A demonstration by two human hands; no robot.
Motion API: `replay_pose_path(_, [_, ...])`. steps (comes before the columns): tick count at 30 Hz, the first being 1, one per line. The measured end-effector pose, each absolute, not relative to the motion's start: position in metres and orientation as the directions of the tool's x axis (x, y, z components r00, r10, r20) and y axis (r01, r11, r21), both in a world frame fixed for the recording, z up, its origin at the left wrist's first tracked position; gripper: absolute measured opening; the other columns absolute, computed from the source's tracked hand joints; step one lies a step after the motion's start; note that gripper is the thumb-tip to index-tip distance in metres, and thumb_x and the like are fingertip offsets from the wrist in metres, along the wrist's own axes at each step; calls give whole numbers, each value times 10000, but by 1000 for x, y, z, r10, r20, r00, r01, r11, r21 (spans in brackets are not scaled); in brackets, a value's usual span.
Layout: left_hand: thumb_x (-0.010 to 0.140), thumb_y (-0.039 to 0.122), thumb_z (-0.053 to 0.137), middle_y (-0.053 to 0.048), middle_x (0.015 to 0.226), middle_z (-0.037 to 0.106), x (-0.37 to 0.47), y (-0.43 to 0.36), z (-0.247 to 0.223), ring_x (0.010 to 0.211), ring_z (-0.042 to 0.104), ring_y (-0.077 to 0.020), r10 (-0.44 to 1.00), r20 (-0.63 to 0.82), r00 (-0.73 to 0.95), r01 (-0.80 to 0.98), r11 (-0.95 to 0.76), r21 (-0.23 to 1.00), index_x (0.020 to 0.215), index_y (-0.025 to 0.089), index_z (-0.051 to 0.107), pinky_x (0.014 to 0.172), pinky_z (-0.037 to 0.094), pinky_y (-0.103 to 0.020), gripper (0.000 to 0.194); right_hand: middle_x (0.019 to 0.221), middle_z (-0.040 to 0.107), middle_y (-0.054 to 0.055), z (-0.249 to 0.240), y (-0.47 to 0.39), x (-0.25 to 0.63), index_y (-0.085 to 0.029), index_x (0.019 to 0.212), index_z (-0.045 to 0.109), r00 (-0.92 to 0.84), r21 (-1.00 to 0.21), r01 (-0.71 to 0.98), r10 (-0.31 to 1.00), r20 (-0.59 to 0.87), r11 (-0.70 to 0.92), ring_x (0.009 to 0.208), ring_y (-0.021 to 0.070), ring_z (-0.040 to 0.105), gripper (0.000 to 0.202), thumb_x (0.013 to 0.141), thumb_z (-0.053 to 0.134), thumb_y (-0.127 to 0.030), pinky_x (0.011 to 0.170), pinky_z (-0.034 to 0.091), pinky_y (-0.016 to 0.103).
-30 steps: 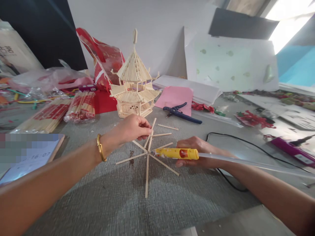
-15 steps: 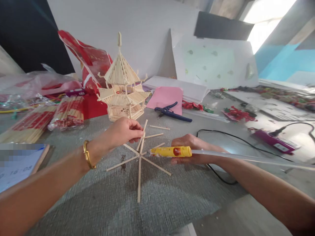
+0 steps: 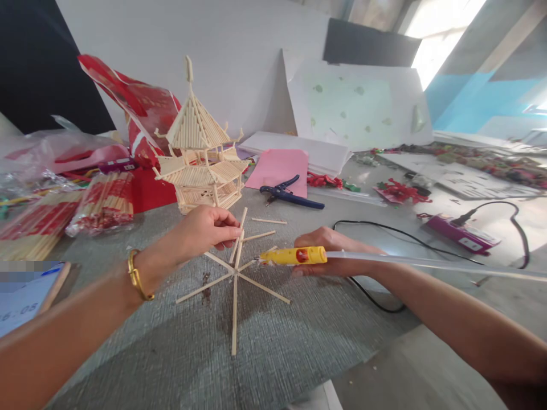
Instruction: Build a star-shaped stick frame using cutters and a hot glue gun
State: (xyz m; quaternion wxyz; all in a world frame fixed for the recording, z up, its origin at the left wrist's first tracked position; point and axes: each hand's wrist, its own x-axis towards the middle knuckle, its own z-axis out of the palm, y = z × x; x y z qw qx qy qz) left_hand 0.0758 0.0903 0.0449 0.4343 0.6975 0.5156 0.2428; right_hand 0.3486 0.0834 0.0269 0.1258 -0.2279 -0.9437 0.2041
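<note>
My left hand [image 3: 216, 228] pinches a thin wooden stick [image 3: 243, 219] near its upper part, over a star-shaped frame of sticks [image 3: 234, 319] lying on the grey table. Several arms of the frame spread out from one joint. My right hand [image 3: 314, 242] is wrapped around a yellow hot glue gun [image 3: 290, 255], its nozzle pointing left, a little right of the joint. A long clear glue stick [image 3: 384, 259] juts from the gun's back. Just behind the frame, one short loose stick [image 3: 269, 221] lies flat.
A stick-built pagoda model [image 3: 205, 165] stands behind my left hand. Blue cutters [image 3: 293, 193] rest by pink paper [image 3: 280, 165]. Bundled sticks [image 3: 102, 202] lie at left beside a tablet-like screen [image 3: 29, 296]. A black cable [image 3: 371, 225] curves near the purple power strip [image 3: 459, 233] at right.
The whole view has shifted, so the scene sits slightly further left. Both hands keep their holds, and the glue gun's nozzle looks a little further from the joint.
</note>
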Motion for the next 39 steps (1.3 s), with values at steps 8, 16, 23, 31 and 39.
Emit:
replay_pose_path(8, [656, 340, 618, 3, 620, 603, 80, 89, 47, 554, 531, -91, 933, -121, 340, 501, -71, 862, 742, 145, 624, 513, 425, -204, 213, 637, 433, -24, 31, 82, 348, -136, 667, 507, -855, -453, 405, 504, 120, 795, 544, 57, 383, 334, 851, 531, -414, 512, 290, 197])
replay_pose_path(16, [653, 355, 622, -6, 637, 617, 79, 89, 44, 563, 538, -95, 932, -115, 343, 501, -78, 862, 744, 147, 628, 531, 448, -210, 227, 634, 425, -28, 29, 83, 350, -136, 671, 504, -854, -444, 421, 511, 100, 791, 545, 56, 386, 310, 848, 543, -387, 517, 293, 197])
replay_pose_path(23, [647, 348, 625, 5, 608, 609, 79, 91, 44, 543, 534, -93, 928, -112, 354, 485, -80, 871, 734, 154, 628, 526, 443, -213, 212, 659, 462, -19, 31, 79, 358, -133, 701, 512, -824, -461, 470, 561, 76, 753, 555, 57, 415, 257, 843, 556, -343, 525, 312, 194])
replay_pose_path(31, [661, 355, 617, 8, 617, 613, 84, 92, 43, 541, 530, -90, 912, -125, 390, 473, -82, 877, 722, 163, 619, 512, 423, -206, 202, 649, 431, -28, 29, 81, 368, -153, 704, 480, -781, -426, 537, 620, 75, 728, 557, 68, 398, 300, 852, 526, -409, 530, 307, 214])
replay_pose_path(39, [668, 357, 627, 11, 601, 595, 82, 91, 42, 531, 514, -97, 913, -115, 391, 466, -89, 880, 708, 170, 622, 520, 419, -221, 191, 623, 408, -38, 27, 81, 377, -167, 680, 450, -723, -429, 609, 689, 44, 667, 544, 71, 364, 327, 840, 533, -440, 512, 292, 220])
